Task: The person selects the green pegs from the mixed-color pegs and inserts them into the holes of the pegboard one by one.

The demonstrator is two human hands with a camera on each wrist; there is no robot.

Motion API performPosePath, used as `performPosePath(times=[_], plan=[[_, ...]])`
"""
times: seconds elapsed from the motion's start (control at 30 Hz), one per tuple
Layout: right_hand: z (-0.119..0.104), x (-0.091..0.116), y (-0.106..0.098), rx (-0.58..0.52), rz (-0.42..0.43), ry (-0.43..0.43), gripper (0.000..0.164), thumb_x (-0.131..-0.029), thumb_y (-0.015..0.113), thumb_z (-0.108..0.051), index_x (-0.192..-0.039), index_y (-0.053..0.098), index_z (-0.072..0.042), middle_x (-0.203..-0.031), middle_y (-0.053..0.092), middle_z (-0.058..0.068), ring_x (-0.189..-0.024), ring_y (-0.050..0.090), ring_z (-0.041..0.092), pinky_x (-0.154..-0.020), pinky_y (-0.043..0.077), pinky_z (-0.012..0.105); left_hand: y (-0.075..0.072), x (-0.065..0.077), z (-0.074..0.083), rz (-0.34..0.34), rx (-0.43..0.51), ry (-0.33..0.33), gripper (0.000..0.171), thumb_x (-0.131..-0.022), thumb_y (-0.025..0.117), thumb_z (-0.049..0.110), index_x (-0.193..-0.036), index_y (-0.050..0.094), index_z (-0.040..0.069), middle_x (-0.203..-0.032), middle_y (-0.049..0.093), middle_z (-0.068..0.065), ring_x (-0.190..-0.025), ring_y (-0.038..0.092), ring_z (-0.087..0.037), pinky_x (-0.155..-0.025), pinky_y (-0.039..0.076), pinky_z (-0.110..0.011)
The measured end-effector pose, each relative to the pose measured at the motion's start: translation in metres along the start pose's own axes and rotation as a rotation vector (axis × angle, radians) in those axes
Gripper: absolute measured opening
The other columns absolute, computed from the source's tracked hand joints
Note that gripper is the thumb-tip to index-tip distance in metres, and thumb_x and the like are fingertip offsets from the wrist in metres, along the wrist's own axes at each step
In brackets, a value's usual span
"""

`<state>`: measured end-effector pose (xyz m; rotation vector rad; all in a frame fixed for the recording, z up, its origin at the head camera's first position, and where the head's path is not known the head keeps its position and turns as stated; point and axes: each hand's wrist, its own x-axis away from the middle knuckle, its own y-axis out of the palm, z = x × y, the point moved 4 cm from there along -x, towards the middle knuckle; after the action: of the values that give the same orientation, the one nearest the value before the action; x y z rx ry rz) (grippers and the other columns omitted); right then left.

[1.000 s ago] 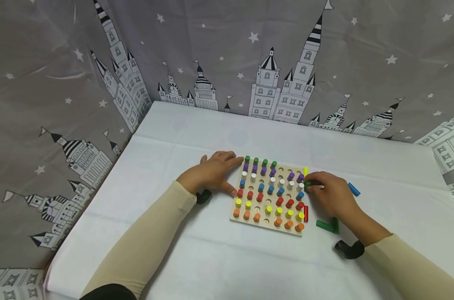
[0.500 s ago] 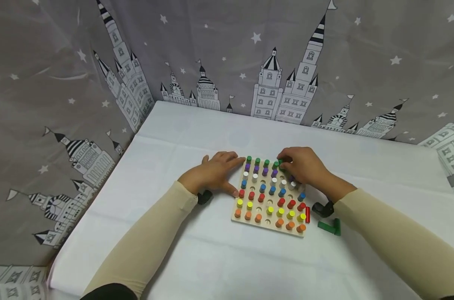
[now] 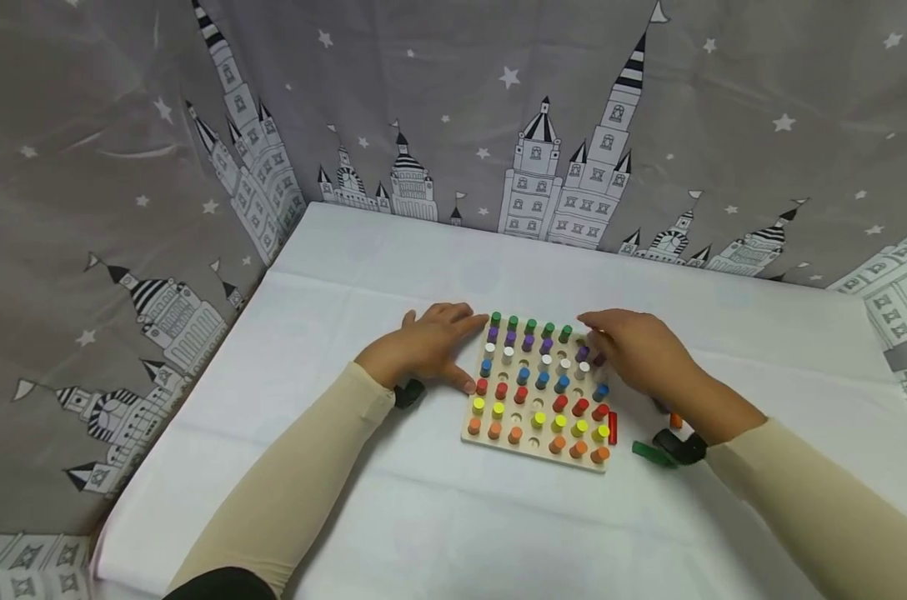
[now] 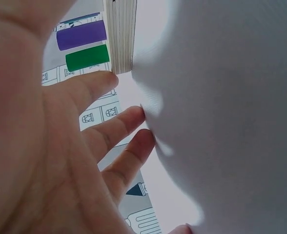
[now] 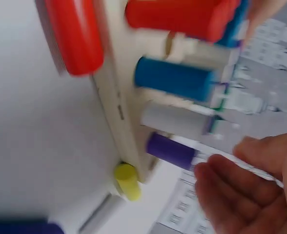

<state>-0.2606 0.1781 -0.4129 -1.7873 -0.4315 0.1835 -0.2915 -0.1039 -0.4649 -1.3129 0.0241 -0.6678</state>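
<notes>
A wooden pegboard [image 3: 524,447] carries rows of coloured pegs, with some holes bare. My left hand [image 3: 431,343] rests spread at its left side, thumb by the red row and index fingertip at the far left corner. In the left wrist view that fingertip touches the board's edge beside a green peg [image 4: 87,58]. Over the board's far right corner is my right hand [image 3: 644,350], fingers loosely bent and nothing between them in the right wrist view. Nearest to it stand a purple peg [image 5: 171,150] and the last green peg [image 3: 566,333] of the far row.
Loose pegs lie right of the board: a red peg [image 3: 613,427] along its edge, a green peg [image 3: 653,454] and an orange peg [image 3: 675,421] partly hidden by the right wrist. A yellow peg [image 5: 128,181] lies by the board's corner. A grey castle-print cloth [image 3: 438,100] hangs behind.
My right hand brought a green peg from the board's right side to the far row, let it go there and drew back to the right. The left hand has stayed put.
</notes>
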Motion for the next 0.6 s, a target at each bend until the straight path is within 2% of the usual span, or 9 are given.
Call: performPosePath(times=[0.07,0.17,0.23,0.3,0.47,0.6], plan=[[0.003,0.019,-0.003,0.008,-0.054,0.056,0.026,-0.102,0.071,-0.025,-0.122,0.076,-0.009,-0.11,0.079,0.008,-0.1,0.072,0.03,-0.093,0.06,0.051,0.0,0.0,0.0,-0.001,0.002,0.001,0.119,-0.073,0.087,0.068,-0.169,0.024,0.034,-0.174,0.027,-0.003,-0.163,0.02,-0.032,-0.124,0.019,-0.077],[0.007,0.051,0.003,0.024,-0.217,0.097,0.021,-0.094,0.081,-0.03,-0.107,0.079,-0.013,-0.091,0.076,-0.001,-0.081,0.063,0.018,-0.075,0.059,0.04,-0.001,0.0,0.001,-0.005,0.006,0.002,0.119,-0.074,0.086,0.068,-0.169,0.024,0.034,-0.174,0.026,-0.003,-0.163,0.02,-0.032,-0.124,0.018,-0.077],[0.009,0.07,0.013,0.023,-0.326,0.11,0.023,-0.089,0.085,-0.029,-0.106,0.079,-0.014,-0.09,0.075,-0.004,-0.08,0.061,0.014,-0.075,0.06,0.039,-0.001,0.0,0.002,-0.01,0.008,0.003,0.119,-0.074,0.087,0.068,-0.169,0.024,0.034,-0.175,0.026,-0.003,-0.163,0.019,-0.032,-0.124,0.018,-0.077],[0.01,0.084,0.023,0.025,-0.369,0.106,0.026,-0.086,0.088,-0.026,-0.108,0.079,-0.015,-0.093,0.074,-0.005,-0.081,0.061,0.013,-0.078,0.061,0.041,-0.001,0.0,0.002,-0.012,0.006,0.003,0.119,-0.074,0.087,0.068,-0.169,0.024,0.034,-0.174,0.026,-0.003,-0.163,0.019,-0.032,-0.124,0.018,-0.077],[0.011,0.091,0.039,0.036,-0.26,0.063,0.024,-0.085,0.087,-0.012,-0.108,0.08,-0.014,-0.099,0.078,0.0,-0.087,0.067,0.015,-0.087,0.063,0.047,-0.002,0.0,0.001,-0.011,0.001,0.0,0.119,-0.074,0.086,0.068,-0.169,0.024,0.032,-0.174,0.027,-0.002,-0.163,0.019,-0.031,-0.124,0.018,-0.076],[0.019,0.083,0.041,-0.026,-0.18,0.09,0.017,-0.087,0.084,-0.011,-0.104,0.079,-0.014,-0.092,0.074,-0.002,-0.084,0.063,0.016,-0.079,0.061,0.04,-0.003,0.001,0.001,-0.015,0.012,0.003,0.119,-0.074,0.086,0.067,-0.169,0.024,0.032,-0.174,0.026,-0.003,-0.163,0.019,-0.032,-0.125,0.017,-0.076]])
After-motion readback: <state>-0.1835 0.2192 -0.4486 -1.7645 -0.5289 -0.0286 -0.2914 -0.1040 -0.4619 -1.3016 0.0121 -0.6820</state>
